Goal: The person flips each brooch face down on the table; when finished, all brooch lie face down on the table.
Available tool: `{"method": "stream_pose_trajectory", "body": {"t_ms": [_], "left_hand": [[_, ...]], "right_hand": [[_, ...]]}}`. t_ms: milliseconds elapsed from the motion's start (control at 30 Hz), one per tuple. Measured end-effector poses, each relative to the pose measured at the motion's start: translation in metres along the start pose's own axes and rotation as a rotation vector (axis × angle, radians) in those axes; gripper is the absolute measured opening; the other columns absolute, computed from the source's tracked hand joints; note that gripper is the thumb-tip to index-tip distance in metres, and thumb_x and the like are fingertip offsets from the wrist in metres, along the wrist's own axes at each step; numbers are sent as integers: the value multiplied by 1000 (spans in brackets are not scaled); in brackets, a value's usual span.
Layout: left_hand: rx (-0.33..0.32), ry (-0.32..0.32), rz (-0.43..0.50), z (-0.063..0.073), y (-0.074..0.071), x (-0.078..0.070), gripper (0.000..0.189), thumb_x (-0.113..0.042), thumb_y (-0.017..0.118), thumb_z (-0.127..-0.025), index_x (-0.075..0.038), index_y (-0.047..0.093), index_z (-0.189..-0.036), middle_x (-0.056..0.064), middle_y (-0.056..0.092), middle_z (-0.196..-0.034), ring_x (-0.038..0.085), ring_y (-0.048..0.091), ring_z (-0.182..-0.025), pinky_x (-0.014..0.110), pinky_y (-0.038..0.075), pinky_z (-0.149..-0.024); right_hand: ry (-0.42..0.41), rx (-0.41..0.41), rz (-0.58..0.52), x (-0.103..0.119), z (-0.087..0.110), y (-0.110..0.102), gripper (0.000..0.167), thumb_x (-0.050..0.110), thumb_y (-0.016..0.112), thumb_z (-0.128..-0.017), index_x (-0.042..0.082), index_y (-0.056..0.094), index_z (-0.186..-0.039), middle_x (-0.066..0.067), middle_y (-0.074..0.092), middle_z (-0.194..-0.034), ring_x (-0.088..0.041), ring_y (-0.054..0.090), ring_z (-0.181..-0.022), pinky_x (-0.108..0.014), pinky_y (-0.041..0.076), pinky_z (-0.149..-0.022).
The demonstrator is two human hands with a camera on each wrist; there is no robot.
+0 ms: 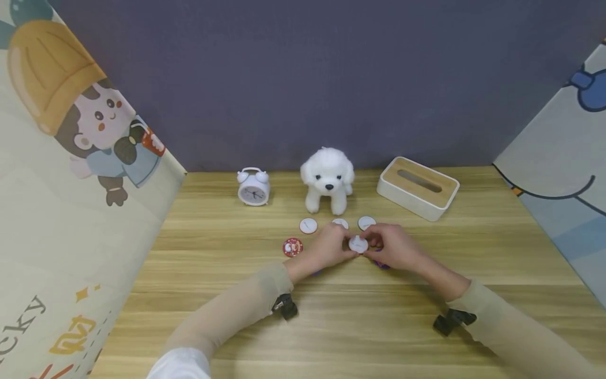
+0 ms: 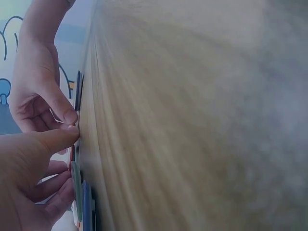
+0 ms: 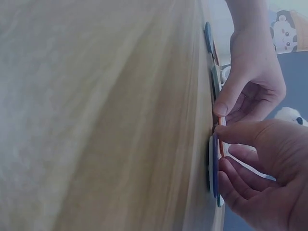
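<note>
Between my two hands is a small round white disc [image 1: 358,244], low over the table. My left hand [image 1: 329,246] pinches its left side with thumb and fingers. On the opposite side, the fingertips of my right hand [image 1: 396,246] grip its edge. Edge-on in the right wrist view, a thin orange-red rim [image 3: 222,147] shows between the hands. A purple disc [image 1: 381,263] lies partly hidden under my right hand. Past my left wrist, a red patterned disc [image 1: 292,247] lies face up, and a sliver of a blue disc [image 1: 316,272] peeks out below that wrist.
Behind the hands lie white discs, at left [image 1: 308,226], middle [image 1: 340,223] and right [image 1: 366,223]. Farther back stand a white alarm clock [image 1: 253,188], a white plush dog [image 1: 329,181] and a tissue box [image 1: 416,189] with a wooden lid. A dark panel [image 1: 303,79] closes the table's back.
</note>
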State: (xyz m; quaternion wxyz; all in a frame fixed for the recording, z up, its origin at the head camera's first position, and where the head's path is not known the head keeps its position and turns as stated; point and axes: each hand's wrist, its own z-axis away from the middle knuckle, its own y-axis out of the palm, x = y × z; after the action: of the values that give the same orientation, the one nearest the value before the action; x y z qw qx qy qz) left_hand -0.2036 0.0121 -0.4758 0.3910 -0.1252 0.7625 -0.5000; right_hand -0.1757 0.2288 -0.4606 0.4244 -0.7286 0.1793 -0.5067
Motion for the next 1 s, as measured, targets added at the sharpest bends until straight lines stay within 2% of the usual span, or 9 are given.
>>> {"method": "stream_pose_trajectory", "body": {"t_ms": [200, 367, 500, 600, 700, 767, 867, 1000], "left_hand": [[3, -19, 9, 0, -1, 2, 23, -28, 90, -87, -11, 84, -102, -1, 80, -88, 10, 64, -82, 20, 54, -78], [3, -34, -42, 0, -5, 0, 28, -32, 90, -86, -12, 83, -105, -1, 76, -90, 10, 61, -84, 21, 53, -79], [5, -31, -37, 1, -11, -9, 34, -32, 91, -86, -10, 82, -110, 2, 77, -93, 11, 64, -83, 20, 56, -78], [19, -18, 3, 0, -13, -19, 35, -29, 89, -86, -9, 82, -114, 4, 81, -101, 13, 72, -89, 17, 59, -82], [38, 4, 37, -2, -10, -29, 32, -25, 87, -88, -9, 81, -115, 5, 82, -105, 14, 76, -93, 14, 59, -84], [49, 34, 38, -5, -5, -33, 30, -23, 87, -88, -9, 81, -113, 5, 82, -99, 13, 75, -90, 12, 57, -81], [63, 73, 36, -8, 2, -38, 27, -22, 87, -88, -10, 81, -112, 1, 81, -90, 5, 67, -76, 9, 51, -73], [106, 74, 68, -9, 9, -41, 26, -18, 85, -89, -11, 81, -114, -1, 82, -95, -2, 56, -65, 6, 46, -64]], "right_hand": [[-14, 2, -19, -2, -2, 4, 29, 9, 91, -82, 5, 77, -108, -1, 75, -85, -5, 67, -71, -19, 57, -64], [-14, -13, -47, -6, -1, -2, 27, 6, 87, -85, 5, 78, -111, -5, 79, -91, -8, 72, -75, -22, 61, -67], [-23, -43, 7, -13, 6, -17, 22, 3, 84, -86, 5, 79, -107, -7, 81, -97, -10, 73, -77, -23, 61, -68], [-32, -28, 56, -17, 11, -29, 20, 4, 84, -86, 6, 79, -105, -5, 80, -96, -6, 69, -76, -23, 60, -67], [-33, -9, 68, -20, 19, -35, 19, 4, 84, -87, 5, 79, -104, -5, 79, -95, -3, 66, -76, -22, 59, -67], [-39, -9, 62, -20, 24, -37, 18, 2, 83, -86, 4, 79, -104, -5, 79, -95, -1, 65, -76, -22, 59, -66], [-44, -9, 69, -21, 33, -36, 21, -1, 82, -85, 3, 79, -105, -5, 78, -95, 0, 63, -74, -21, 58, -65], [-47, 6, 86, -20, 43, -31, 29, -1, 83, -84, 4, 79, -111, 0, 76, -93, 2, 61, -74, -20, 56, -63]]}}
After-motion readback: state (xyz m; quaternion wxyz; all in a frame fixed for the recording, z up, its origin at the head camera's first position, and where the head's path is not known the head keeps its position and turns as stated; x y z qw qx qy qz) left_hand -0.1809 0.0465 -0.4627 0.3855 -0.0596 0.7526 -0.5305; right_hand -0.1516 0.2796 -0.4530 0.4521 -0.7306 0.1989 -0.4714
